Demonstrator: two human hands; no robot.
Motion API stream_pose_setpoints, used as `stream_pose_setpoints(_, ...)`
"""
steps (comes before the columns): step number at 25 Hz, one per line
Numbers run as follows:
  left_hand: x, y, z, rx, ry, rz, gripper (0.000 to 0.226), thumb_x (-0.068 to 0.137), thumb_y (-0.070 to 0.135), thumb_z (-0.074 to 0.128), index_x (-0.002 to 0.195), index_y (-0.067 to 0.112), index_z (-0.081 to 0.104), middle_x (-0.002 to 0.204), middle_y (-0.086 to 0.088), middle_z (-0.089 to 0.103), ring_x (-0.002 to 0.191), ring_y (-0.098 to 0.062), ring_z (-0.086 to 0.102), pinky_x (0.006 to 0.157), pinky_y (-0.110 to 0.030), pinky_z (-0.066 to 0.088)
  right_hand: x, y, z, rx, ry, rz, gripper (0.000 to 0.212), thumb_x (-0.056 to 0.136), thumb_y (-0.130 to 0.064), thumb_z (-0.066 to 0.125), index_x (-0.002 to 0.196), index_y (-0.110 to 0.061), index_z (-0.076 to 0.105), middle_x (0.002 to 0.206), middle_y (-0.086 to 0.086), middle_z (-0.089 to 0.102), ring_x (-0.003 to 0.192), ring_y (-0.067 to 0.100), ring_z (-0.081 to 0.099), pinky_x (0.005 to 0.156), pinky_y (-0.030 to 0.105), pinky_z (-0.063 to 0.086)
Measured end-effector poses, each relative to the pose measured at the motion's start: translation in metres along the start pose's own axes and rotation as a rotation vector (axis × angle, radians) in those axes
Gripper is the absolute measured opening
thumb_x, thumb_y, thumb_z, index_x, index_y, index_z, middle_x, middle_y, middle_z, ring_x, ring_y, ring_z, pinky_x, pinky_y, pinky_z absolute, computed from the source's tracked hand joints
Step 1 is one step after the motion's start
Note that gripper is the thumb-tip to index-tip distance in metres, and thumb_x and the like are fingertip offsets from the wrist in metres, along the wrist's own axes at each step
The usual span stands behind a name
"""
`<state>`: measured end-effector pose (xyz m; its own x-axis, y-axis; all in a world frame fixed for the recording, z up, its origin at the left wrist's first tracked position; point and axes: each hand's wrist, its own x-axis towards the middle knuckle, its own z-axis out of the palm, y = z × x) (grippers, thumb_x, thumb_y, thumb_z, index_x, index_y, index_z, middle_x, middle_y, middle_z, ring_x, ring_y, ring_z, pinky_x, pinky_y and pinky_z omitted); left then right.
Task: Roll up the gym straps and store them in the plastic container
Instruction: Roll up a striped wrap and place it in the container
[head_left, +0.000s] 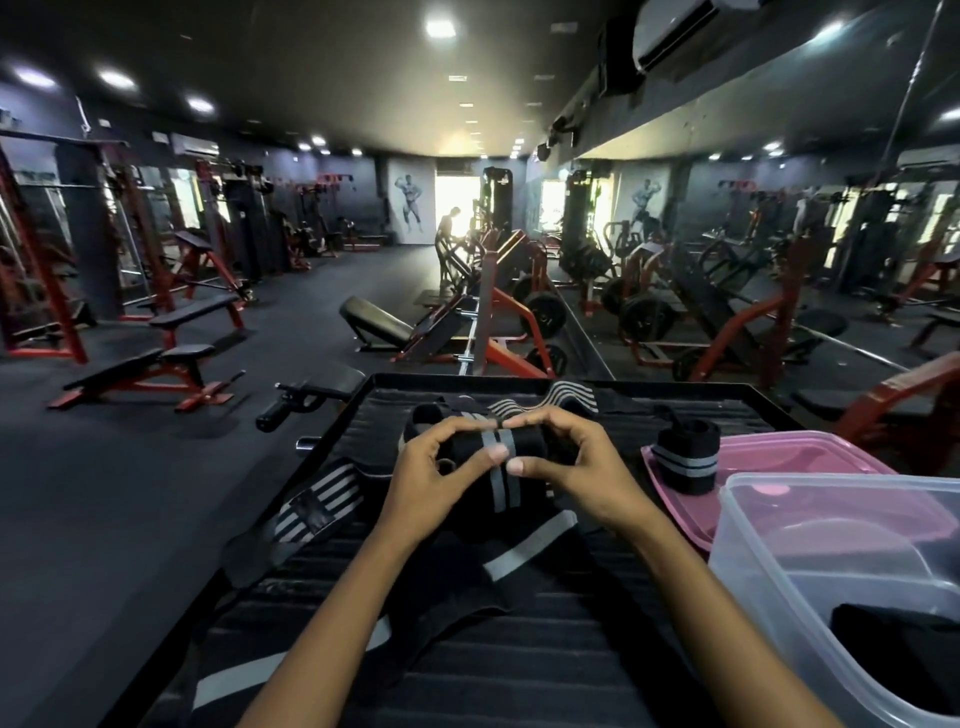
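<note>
Both hands hold a partly rolled black gym strap with grey stripes (498, 462) above the black ribbed table (545, 670). My left hand (441, 467) grips the roll's left end and my right hand (576, 462) grips its right end, thumbs meeting at the front. The strap's loose tail (524, 551) trails down onto the table. A finished rolled strap (685, 457) stands on the pink lid (810, 452). The clear plastic container (841, 566) sits at the right with a dark strap (904, 649) inside.
Unrolled striped straps lie on the table at the left (311, 509), at the back (550, 400) and near the front edge (249, 680). Beyond the table are gym benches (150, 369), weight machines and a mirror wall at the right. A person stands far off near the bright doorway (447, 234).
</note>
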<state>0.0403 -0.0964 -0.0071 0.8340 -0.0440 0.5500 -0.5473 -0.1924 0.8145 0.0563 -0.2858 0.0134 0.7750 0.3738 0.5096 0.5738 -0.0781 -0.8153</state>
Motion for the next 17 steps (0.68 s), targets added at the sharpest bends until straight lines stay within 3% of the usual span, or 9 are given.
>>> stream_pose_setpoints(2,-0.0002,-0.0028,-0.0053,-0.09,-0.129,-0.005,0.067,0.066,0.014,0.085,0.126,0.019,0.056,0.126,0.003,0.06,0.118,-0.011,0.058,0.094,-0.026,0.05,-0.0004,0.002,0.0025,0.027,0.073,0.055,0.022,0.082,-0.015,0.073,0.099,-0.002,0.069,0.1,0.017,0.069,0.094,0.02,0.067,0.087,0.037,0.051)
stream_pose_setpoints(5,-0.0023,-0.0026,-0.0057,-0.058,-0.138,0.031,0.048,0.07,0.009,0.083,0.113,0.016,0.065,0.118,0.001,0.064,0.114,-0.017,0.061,0.094,-0.033,0.052,-0.0011,0.0025,0.004,0.059,0.128,0.17,0.04,0.084,-0.04,0.066,0.093,-0.002,0.069,0.09,0.021,0.068,0.082,0.022,0.065,0.077,0.043,0.05)
stream_pose_setpoints(6,-0.0029,-0.0011,-0.0049,-0.031,-0.084,0.035,0.04,0.072,0.01,0.082,0.109,0.014,0.068,0.113,0.0,0.067,0.11,-0.016,0.063,0.094,-0.032,0.051,-0.0017,0.0016,0.003,0.068,0.103,0.172,0.04,0.081,-0.04,0.067,0.101,-0.006,0.069,0.097,0.016,0.069,0.089,0.021,0.067,0.081,0.039,0.051)
stream_pose_setpoints(8,-0.0039,0.0004,-0.0041,0.002,0.009,0.015,0.028,0.077,0.014,0.078,0.103,0.01,0.07,0.103,-0.001,0.072,0.1,-0.014,0.068,0.089,-0.027,0.052,-0.0043,-0.0023,-0.0002,0.126,-0.022,0.155,0.048,0.075,-0.021,0.076,0.121,-0.016,0.061,0.116,0.005,0.066,0.105,0.018,0.066,0.088,0.032,0.054)
stream_pose_setpoints(11,-0.0046,0.0005,-0.0047,-0.025,0.016,-0.068,0.029,0.083,0.021,0.073,0.111,0.015,0.068,0.103,0.0,0.072,0.098,-0.015,0.068,0.084,-0.024,0.051,-0.0058,-0.0012,-0.0012,0.065,-0.087,0.081,0.047,0.072,0.001,0.078,0.115,-0.013,0.063,0.115,0.001,0.063,0.09,0.018,0.065,0.077,0.027,0.054)
stream_pose_setpoints(14,-0.0056,-0.0014,-0.0073,-0.06,-0.179,-0.065,0.072,0.073,0.01,0.081,0.135,0.024,0.048,0.128,0.003,0.059,0.119,-0.009,0.058,0.099,-0.023,0.048,-0.0048,0.0046,0.001,0.043,0.043,0.046,0.031,0.077,-0.007,0.077,0.107,-0.009,0.068,0.104,0.004,0.069,0.095,0.021,0.066,0.084,0.028,0.053)
stream_pose_setpoints(15,-0.0052,-0.0018,-0.0078,-0.049,-0.213,-0.038,0.074,0.07,0.005,0.082,0.134,0.023,0.049,0.13,0.003,0.057,0.121,-0.009,0.057,0.102,-0.027,0.047,-0.0048,0.0058,0.0021,0.035,0.075,0.06,0.027,0.079,-0.012,0.076,0.104,-0.01,0.069,0.1,0.004,0.07,0.096,0.024,0.065,0.086,0.032,0.053)
stream_pose_setpoints(17,-0.0046,-0.0024,-0.008,-0.045,-0.182,-0.004,0.057,0.071,0.006,0.081,0.123,0.02,0.059,0.123,0.003,0.063,0.117,-0.011,0.06,0.102,-0.035,0.048,-0.0054,0.0048,0.003,0.04,0.105,0.09,0.023,0.081,-0.02,0.073,0.102,-0.012,0.07,0.095,-0.002,0.07,0.09,0.019,0.064,0.08,0.033,0.053)
